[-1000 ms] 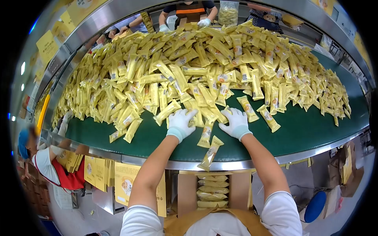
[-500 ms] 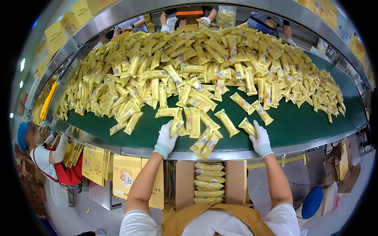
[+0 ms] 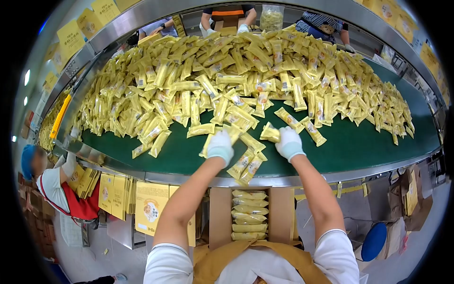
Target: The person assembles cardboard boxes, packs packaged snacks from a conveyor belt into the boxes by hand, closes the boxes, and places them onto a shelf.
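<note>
My gloved left hand is closed over several yellow snack packets at the near edge of the heap, its fingertips partly hidden. One packet sticks out to the left of that hand. To the right, my gloved right hand grips a yellow snack packet, whose end juts out toward my left hand. Between the hands, two packets lie side by side near the belt's front edge. Below them stands an open cardboard box with a column of packets inside.
A large heap of yellow packets covers much of the green belt. Flat printed cartons stand at the left. A co-worker in a red apron is farther left; others stand behind the heap. A blue stool is at right.
Both hands have moved inward and farther over the belt. My left hand now covers the packets in the middle, and the right hand has carried its packet leftward, where a loose packet lay.
</note>
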Available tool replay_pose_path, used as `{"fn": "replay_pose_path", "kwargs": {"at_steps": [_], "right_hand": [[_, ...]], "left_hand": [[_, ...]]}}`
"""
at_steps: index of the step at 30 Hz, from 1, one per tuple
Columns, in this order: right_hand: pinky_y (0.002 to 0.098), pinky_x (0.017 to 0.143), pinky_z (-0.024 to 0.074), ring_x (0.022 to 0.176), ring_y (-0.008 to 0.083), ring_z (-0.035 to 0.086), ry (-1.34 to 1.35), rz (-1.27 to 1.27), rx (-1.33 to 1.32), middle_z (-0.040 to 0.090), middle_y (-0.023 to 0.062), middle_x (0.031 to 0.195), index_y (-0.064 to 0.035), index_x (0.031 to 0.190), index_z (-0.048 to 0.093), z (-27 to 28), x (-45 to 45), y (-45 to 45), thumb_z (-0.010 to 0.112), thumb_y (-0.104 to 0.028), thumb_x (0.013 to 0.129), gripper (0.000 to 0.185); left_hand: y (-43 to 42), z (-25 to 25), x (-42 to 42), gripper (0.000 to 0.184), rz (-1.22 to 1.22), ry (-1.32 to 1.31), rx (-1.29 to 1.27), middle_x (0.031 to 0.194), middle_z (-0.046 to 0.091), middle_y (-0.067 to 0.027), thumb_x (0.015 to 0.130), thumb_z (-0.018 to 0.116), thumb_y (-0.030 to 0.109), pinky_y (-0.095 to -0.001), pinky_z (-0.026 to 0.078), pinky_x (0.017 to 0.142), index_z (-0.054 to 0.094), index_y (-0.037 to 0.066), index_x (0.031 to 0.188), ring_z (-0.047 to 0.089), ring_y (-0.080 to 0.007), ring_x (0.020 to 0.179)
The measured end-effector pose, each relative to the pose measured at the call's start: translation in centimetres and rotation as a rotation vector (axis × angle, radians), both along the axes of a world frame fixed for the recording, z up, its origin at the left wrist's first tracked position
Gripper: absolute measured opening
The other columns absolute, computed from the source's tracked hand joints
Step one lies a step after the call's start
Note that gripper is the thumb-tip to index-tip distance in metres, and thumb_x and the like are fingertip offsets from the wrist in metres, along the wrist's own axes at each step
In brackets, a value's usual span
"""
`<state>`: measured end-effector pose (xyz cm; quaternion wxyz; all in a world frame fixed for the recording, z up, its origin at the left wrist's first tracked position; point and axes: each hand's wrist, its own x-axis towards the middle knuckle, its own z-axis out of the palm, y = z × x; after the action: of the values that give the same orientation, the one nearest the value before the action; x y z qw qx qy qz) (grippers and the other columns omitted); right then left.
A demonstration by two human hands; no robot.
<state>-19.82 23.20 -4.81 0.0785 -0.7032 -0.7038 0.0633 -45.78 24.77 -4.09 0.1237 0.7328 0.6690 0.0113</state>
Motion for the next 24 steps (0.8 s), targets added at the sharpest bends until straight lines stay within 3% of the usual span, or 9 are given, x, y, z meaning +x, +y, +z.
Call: {"fn": "replay_pose_path", "kwargs": {"at_steps": [2,4,6,8,10,13,16,19,24], "right_hand": [[0.0437,0.09,0.052,0.102,0.0368,0.063,0.223,0.166,0.141,0.065,0.0167,0.105,-0.0074,0.103,0.066,2.3,1.1,-1.2,0.073,-0.018,0.079,0.027],[0.0442,0.091,0.0501,0.099,0.0387,0.061,0.421,0.482,0.06,0.066,0.016,0.102,-0.0089,0.101,0.067,5.8,0.0,-2.8,0.073,-0.019,0.08,0.024],[0.0436,0.089,0.0512,0.097,0.0367,0.064,0.425,0.732,-0.124,0.069,0.0127,0.102,-0.0125,0.113,0.068,6.0,-2.6,-3.6,0.075,-0.015,0.079,0.035],[0.0405,0.085,0.0525,0.095,0.0314,0.067,0.166,0.866,-0.143,0.071,0.0101,0.097,-0.0133,0.103,0.07,3.5,-5.8,-4.7,0.069,-0.012,0.081,0.022],[0.044,0.081,0.0555,0.089,0.0343,0.07,0.093,0.951,0.113,0.072,0.0145,0.09,-0.0112,0.094,0.07,1.8,-7.0,-4.8,0.063,-0.015,0.086,0.012],[0.044,0.08,0.0555,0.089,0.0338,0.07,0.002,0.938,-0.025,0.072,0.0153,0.092,-0.0101,0.097,0.069,1.5,-6.2,-4.2,0.063,-0.012,0.085,0.014],[0.0433,0.079,0.0556,0.09,0.0329,0.07,-0.041,0.654,-0.125,0.07,0.0144,0.096,-0.0108,0.1,0.066,3.6,-2.6,-4.0,0.064,-0.009,0.083,0.018],[0.0432,0.075,0.0551,0.086,0.0316,0.069,-0.132,0.367,0.057,0.066,0.0129,0.095,-0.0104,0.102,0.061,0.4,2.9,-3.4,0.066,-0.008,0.08,0.023],[0.0411,0.073,0.0544,0.085,0.0304,0.067,-0.208,0.227,0.219,0.062,0.0116,0.094,-0.0099,0.101,0.059,-0.4,4.2,-5.1,0.066,-0.005,0.078,0.025]], "left_hand": [[-0.9,1.6,-2.8,0.049,0.034,-0.022,0.017,0.124,0.061,-0.0192,0.081,0.071,0.013,-0.0448,0.053,0.096,0.054,0.007,0.127,0.061,-0.0372,0.115],[-0.4,0.3,-5.8,0.052,0.063,-0.004,0.025,0.124,0.061,-0.0174,0.081,0.073,0.017,-0.0449,0.053,0.097,0.055,0.008,0.129,0.061,-0.0369,0.115],[-0.9,1.0,-6.4,0.057,0.068,-0.041,0.009,0.124,0.061,-0.018,0.078,0.077,0.025,-0.0443,0.052,0.098,0.057,0.006,0.128,0.06,-0.0359,0.116],[-1.4,1.8,-5.7,0.064,0.091,-0.052,0.001,0.125,0.061,-0.0197,0.076,0.08,0.029,-0.0427,0.051,0.099,0.057,0.004,0.13,0.059,-0.0365,0.117],[-1.5,1.4,-5.1,0.061,0.072,-0.072,-0.033,0.121,0.061,-0.0198,0.076,0.079,0.037,-0.043,0.051,0.097,0.059,0.003,0.124,0.059,-0.0358,0.115],[-3.2,1.8,-4.8,0.059,0.015,-0.137,0.023,0.119,0.062,-0.02,0.076,0.078,0.039,-0.0431,0.052,0.095,0.061,0.002,0.119,0.06,-0.0364,0.113],[-4.2,2.5,-5.1,0.058,-0.051,-0.179,0.0,0.115,0.064,-0.0213,0.077,0.077,0.04,-0.044,0.052,0.092,0.06,0.002,0.117,0.063,-0.0381,0.108],[-5.2,2.7,-4.7,0.054,-0.159,-0.241,-0.207,0.106,0.067,-0.0248,0.081,0.072,0.039,-0.0458,0.054,0.088,0.057,0.002,0.118,0.066,-0.0413,0.099],[-5.3,2.5,-2.0,0.046,-0.108,-0.073,-0.166,0.105,0.069,-0.0223,0.084,0.071,0.034,-0.0471,0.054,0.084,0.055,0.009,0.12,0.069,-0.0375,0.094]]}}
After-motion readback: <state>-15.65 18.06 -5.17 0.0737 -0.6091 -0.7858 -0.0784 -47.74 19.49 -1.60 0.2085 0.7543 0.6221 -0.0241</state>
